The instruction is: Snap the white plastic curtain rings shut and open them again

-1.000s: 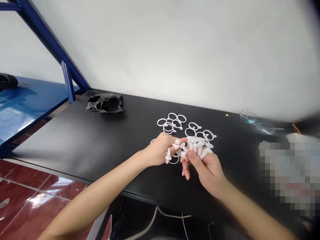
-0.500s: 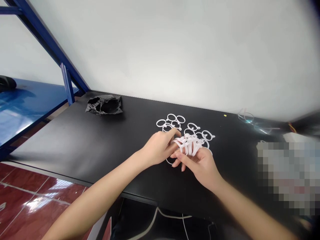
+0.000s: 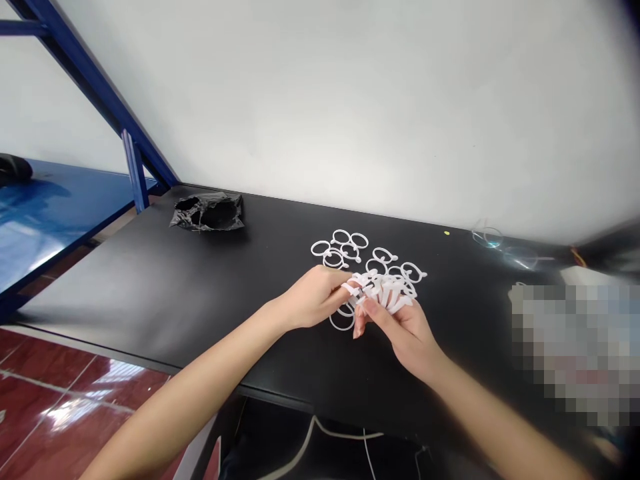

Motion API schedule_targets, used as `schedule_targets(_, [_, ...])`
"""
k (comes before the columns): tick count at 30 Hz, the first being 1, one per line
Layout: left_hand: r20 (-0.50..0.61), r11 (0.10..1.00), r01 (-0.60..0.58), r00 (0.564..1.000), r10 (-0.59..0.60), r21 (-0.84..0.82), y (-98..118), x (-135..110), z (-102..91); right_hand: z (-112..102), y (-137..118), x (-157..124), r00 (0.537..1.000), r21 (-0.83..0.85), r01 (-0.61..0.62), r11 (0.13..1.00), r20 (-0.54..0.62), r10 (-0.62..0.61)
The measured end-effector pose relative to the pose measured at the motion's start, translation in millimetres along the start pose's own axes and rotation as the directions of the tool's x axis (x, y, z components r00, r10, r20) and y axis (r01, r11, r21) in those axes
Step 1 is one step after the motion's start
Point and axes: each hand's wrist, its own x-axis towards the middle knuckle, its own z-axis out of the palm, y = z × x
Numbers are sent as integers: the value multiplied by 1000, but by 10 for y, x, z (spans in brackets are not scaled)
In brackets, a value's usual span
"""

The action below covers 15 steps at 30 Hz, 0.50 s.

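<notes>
White plastic curtain rings (image 3: 390,293), each with a small eyelet, are bunched around the fingers of my right hand (image 3: 413,343), whose thumb presses against them. My left hand (image 3: 316,299) meets this bunch from the left, its thumb and fingers closed on a ring at the near end. Overlapping fingers and rings hide part of that grip. Behind the hands, several loose rings (image 3: 359,259) lie flat on the black table (image 3: 215,287), in a left group and a right group. Another loose ring (image 3: 343,329) shows below my left fingertips.
A crumpled black plastic bag (image 3: 196,217) lies at the table's back left. Clear-lensed glasses (image 3: 520,258) and a tiny yellow bit (image 3: 447,233) are near the wall. Something pixelated (image 3: 575,353) covers the right side. A blue metal frame (image 3: 93,83) rises at left.
My right fingers have pulled slightly back from my left hand, and the bunched rings have spread to the right. The ring under my left fingertips shows more.
</notes>
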Motion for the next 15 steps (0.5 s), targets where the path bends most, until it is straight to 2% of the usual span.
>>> schedule_targets(3, [14,972,5,1000,-2,-233,21,22,26,-15,-19,30,990,166,-89,982,121,69])
schedule_targets(6, [110,860,70,994,-16,-506,7,50,93,-31,-32,57,967,276,-162,947,234,97])
schedule_targets(9, [98,781,97,994,-46,-617,-33,70,157,-37,-40,74,965,274,-183,944,232,120])
schedule_targets(11, [77,790,85,996,-48,-608,-47,74,157,-25,-39,80,974,233,-165,958,191,121])
schedule_targets(12, [52,824,66,998,-44,-563,-47,73,134,-17,-38,83,981,217,-151,964,155,118])
schedule_targets(15, [-91,961,16,995,-42,-274,-41,55,-74,-19,-42,103,995,180,-84,980,-44,94])
